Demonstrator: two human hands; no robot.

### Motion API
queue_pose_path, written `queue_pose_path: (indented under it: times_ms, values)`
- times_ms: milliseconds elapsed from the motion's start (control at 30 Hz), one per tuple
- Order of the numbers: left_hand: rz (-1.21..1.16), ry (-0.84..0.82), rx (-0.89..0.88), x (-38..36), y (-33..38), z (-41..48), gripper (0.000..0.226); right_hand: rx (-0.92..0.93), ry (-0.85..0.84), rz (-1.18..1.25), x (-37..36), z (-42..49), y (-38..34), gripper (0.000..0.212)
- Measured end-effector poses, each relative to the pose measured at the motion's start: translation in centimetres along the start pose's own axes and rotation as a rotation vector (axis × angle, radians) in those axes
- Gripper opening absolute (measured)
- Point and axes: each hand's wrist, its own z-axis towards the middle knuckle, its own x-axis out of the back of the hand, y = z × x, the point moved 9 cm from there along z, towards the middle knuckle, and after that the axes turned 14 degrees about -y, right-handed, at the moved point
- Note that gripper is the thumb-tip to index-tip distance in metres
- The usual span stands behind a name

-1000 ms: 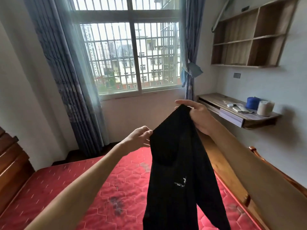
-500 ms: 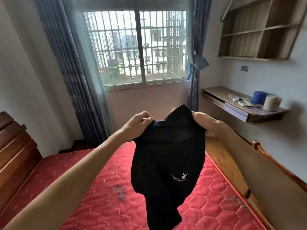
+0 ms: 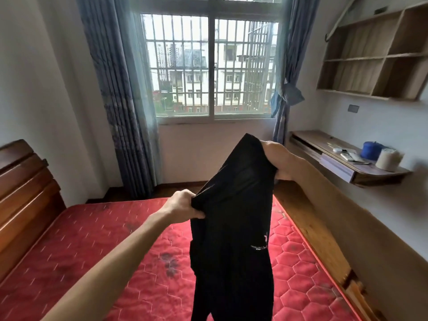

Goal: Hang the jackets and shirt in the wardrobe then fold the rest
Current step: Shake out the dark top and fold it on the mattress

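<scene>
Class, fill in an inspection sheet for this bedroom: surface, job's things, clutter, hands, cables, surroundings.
Surface: red mattress with dark stains.
Job's things: black garment held up over the mattress.
Clutter: blue roll, white roll, remote on the wall desk.
Grippers: left hand grips the garment low; right hand grips it higher.
Cables: nothing seen.
Surroundings: barred window, curtains, wooden headboard, wall shelves.
</scene>
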Motion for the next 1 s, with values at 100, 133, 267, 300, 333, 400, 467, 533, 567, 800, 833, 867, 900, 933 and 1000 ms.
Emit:
queue_pose_path:
  times_ms: [100,133,267,300,333,400,467,533,567,800,833,867,900,933,1000]
  values:
    - [-0.296,0.068,-0.08,0.4,-3.4,-0.9,0.017,0.01,0.04,-0.047,0.7,-0.6,-0.4,0.047]
    - [-0.346,0.103,-0.09,0.6,-4.3,-1.2,0.022,-0.009,0.046,-0.109,0.9,-0.9,-0.3,0.059]
    - [-0.272,0.232,-0.142,0.5,-4.8,-2.2,0.014,-0.091,0.099,-0.557,1.2,-2.4,-0.3,0.064]
    - [-0.206,0.253,-0.164,0.4,-4.7,-2.3,0.015,-0.097,0.122,-0.627,1.4,-2.7,-0.2,0.065]
    - [-0.145,0.266,-0.174,0.2,-4.6,-2.5,0.015,-0.101,0.139,-0.666,1.5,-3.2,0.0,0.064]
    - [-0.041,0.284,-0.158,-0.2,-4.8,-2.7,0.017,-0.104,0.171,-0.708,1.8,-4.1,0.7,0.061]
    - [0.036,0.299,-0.098,-0.4,-5.2,-2.8,0.026,-0.096,0.181,-0.718,2.0,-4.6,1.6,0.061]
    - [0.062,0.291,-0.046,-0.7,-5.6,-2.6,0.031,-0.085,0.2,-0.711,1.9,-5.5,2.1,0.057]
    - [0.076,0.278,-0.02,-0.9,-5.8,-2.5,0.026,-0.075,0.194,-0.67,1.8,-5.9,2.3,0.061]
    - [-0.211,0.026,0.009,-3.8,-7.6,-4.1,0.032,0.044,-0.119,-0.025,0.0,-9.5,2.1,0.032]
    - [-0.32,-0.057,-0.012,-4.6,-7.4,-4.4,0.043,0.03,-0.177,-0.032,-0.3,-10.0,1.9,0.03]
    - [-0.39,-0.126,-0.012,-5.3,-7.0,-4.7,0.048,-0.003,-0.228,-0.066,-0.3,-10.5,1.9,0.027]
    - [-0.412,-0.171,-0.024,-5.7,-6.6,-4.9,0.044,-0.053,-0.278,-0.114,-0.3,-11.2,2.0,0.025]
    - [-0.4,-0.2,-0.031,-6.1,-6.3,-5.2,0.035,-0.113,-0.321,-0.173,-0.1,-12.0,2.4,0.022]
    - [-0.376,-0.222,-0.038,-6.5,-5.9,-6.0,0.025,-0.223,-0.362,-0.308,0.9,-13.7,3.7,0.037]
